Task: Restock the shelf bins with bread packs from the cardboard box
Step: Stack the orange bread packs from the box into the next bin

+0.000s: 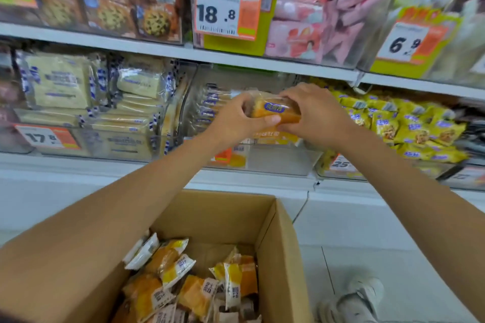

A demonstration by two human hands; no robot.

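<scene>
An orange bread pack [274,110] in clear wrap with a blue label is held between both my hands above a clear shelf bin [278,160]. My left hand [236,120] grips its left end, thumb underneath. My right hand [312,115] covers its right end and top. The bin holds similar orange packs under my hands and blue-striped packs at its back left. Below, the open cardboard box [278,241] contains several orange and yellow bread packs [194,286] lying loosely.
Left bin holds pale bread packs [86,102] behind a 17.8 price tag [47,136]. Yellow snack packs [409,128] fill the bin to the right. Upper shelf [183,54] carries cookie and pink packs with an 18.8 tag [225,12]. A grey shoe [359,299] is on the floor.
</scene>
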